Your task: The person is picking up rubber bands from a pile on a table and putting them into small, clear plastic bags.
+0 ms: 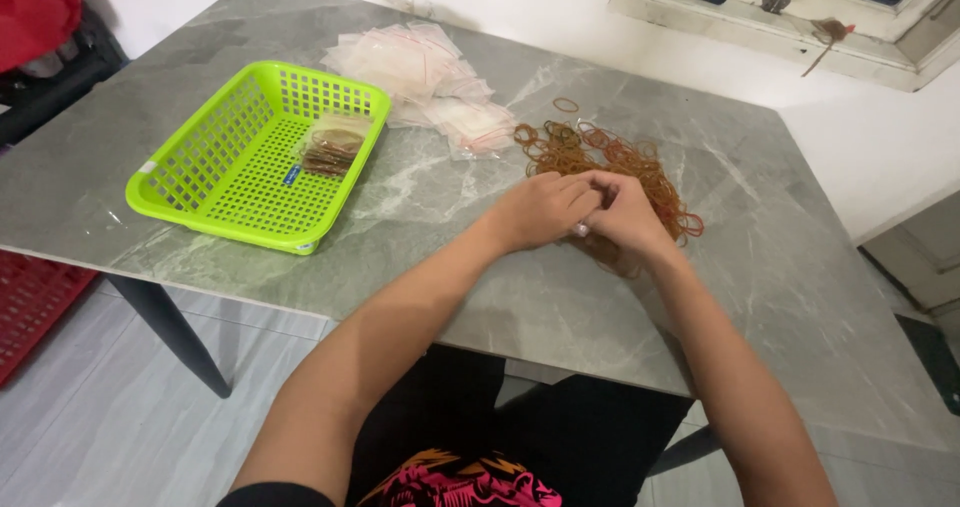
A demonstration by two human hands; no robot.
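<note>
Both hands (590,212) hiding rubber bands (620,157)

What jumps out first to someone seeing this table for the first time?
The bright green basket on the table's left side, holding small filled bags. Next, the heap of brown rubber bands at centre, where the left hand and right hand meet. Clear zip bags lie piled behind the basket.

Soft, even light is cast from overhead; the grey table (700,297) is brightly lit, with faint sheen left of the fingers (590,192). A soft shadow is seen beneath them. Wide-angle bending is noticed at the edges.
</note>
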